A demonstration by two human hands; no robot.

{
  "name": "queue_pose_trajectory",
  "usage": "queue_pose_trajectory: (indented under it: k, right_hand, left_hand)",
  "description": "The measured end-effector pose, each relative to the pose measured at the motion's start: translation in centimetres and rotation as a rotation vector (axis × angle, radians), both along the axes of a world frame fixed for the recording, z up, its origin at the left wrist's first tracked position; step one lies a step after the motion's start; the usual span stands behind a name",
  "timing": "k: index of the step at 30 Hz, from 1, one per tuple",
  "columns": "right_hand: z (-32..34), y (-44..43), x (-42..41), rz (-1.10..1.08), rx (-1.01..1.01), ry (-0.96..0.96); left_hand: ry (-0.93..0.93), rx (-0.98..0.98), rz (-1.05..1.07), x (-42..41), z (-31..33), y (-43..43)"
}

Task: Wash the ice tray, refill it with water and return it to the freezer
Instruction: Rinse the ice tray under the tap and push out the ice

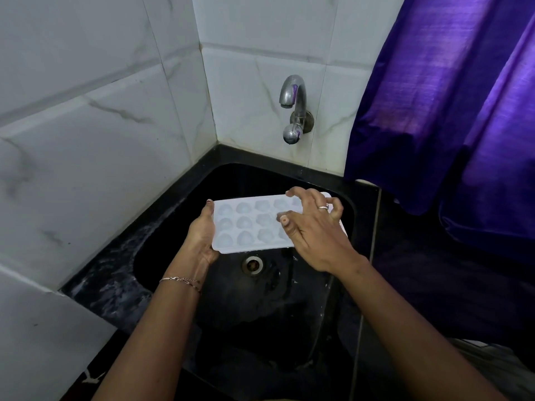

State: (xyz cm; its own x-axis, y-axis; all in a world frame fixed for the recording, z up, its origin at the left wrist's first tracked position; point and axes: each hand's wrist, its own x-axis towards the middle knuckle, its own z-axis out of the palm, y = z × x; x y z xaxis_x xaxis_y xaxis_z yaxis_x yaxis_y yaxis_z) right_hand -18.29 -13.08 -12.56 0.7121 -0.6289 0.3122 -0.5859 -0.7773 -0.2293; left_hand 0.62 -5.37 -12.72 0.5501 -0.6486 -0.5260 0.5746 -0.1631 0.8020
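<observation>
A white ice tray (249, 224) with rows of rounded cups is held level over the black sink (162, 247), below the tap. My left hand (202, 235) grips its left end, thumb on the top edge. My right hand (312, 224) lies over the tray's right part, fingers spread and bent, thumb touching the cups. The tray's right end is hidden under that hand. No water runs from the steel tap (293, 108) on the tiled wall.
The sink drain (252, 264) lies just below the tray. White marble-look tiles (95, 140) close the left and back. A purple curtain (451, 111) hangs at the right over the black counter (434, 279).
</observation>
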Motion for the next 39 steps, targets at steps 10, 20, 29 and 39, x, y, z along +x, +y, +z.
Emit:
queue_pose_trajectory:
  k: [10,20,29,39]
  right_hand:
    - [-0.2,-0.2,-0.2,-0.036,0.051,-0.012]
    - [-0.3,-0.4,-0.6,-0.04,0.084,-0.036]
    - [0.9,0.2,-0.1,0.003,0.183,-0.164]
    - [0.3,0.6,1.0,0.054,0.121,-0.075]
  left_hand:
    - [0.047,-0.009,-0.005,0.6,-0.3,0.2]
    - [0.046,-0.003,-0.003,0.4,-0.6,0.2]
    - [0.01,-0.001,-0.015,-0.2,-0.4,-0.1]
    - [-0.007,0.005,-0.02,-1.4,-0.3,-0.7]
